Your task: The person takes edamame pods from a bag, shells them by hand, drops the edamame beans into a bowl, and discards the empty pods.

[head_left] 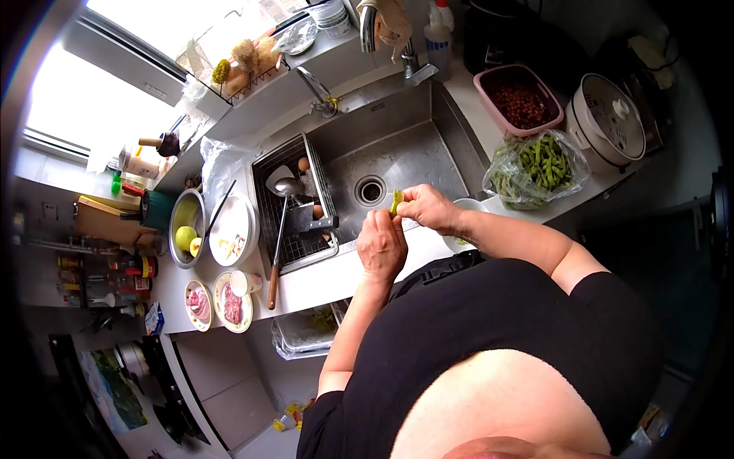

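Note:
Between my two hands, over the front edge of the sink (413, 149), is a small green bean pod (396, 201). My left hand (381, 243) pinches its lower end with the fingertips. The upper part is held by the closed fingers of my right hand (430, 209). Just below my right hand stands a white bowl (469, 205), partly hidden by my forearm. To the right, a clear plastic bag (511, 172) full of green pods (547, 162) lies open on the counter.
A rack (329, 195) with a ladle (285, 200) and a knife fills the sink's left side. Left of it are a steel bowl (181, 229), a white bowl and two plates of meat (232, 302). A pink basin (489, 115) and a white cooker (604, 157) stand right.

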{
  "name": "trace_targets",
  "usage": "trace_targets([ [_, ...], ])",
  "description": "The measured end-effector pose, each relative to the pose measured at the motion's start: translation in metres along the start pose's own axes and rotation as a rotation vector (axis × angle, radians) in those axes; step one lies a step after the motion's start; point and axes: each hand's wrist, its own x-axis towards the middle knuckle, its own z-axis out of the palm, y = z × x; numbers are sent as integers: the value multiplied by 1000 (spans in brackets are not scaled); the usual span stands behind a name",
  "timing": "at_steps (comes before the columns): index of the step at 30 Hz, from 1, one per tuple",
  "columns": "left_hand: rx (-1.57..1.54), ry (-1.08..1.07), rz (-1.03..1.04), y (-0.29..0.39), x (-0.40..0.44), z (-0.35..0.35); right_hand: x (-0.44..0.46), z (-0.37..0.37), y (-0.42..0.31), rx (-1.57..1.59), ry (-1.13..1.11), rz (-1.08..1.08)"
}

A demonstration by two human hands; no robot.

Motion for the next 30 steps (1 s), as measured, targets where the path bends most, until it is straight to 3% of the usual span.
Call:
trace_targets([
  [5,57,-13,133,-5,2,-4,-4,5,-8,87,-16,118],
  [7,57,-18,119,-3,3,-5,1,7,-2,50,-11,-40],
  [11,10,37,66,-1,2,-1,-9,11,-15,93,7,53],
  [14,-27,68,34,1,2,1,-11,13,-9,139,11,16],
  [19,-83,87,-21,-3,3,3,-9,15,-2,-42,40,-209],
  [22,-711,-7,-343,-14,1,11,-9,8,-9,-187,16,-204],
  [23,-710,-7,-343,-15,-2,13,-9,6,-13,-264,-5,-189],
  [25,-1269,-90,-643,-9,1,5,-7,5,-15,-265,-24,-204],
  [30,-1242,-58,-732,-11,0,14,-2,4,-10,-343,4,-203],
])
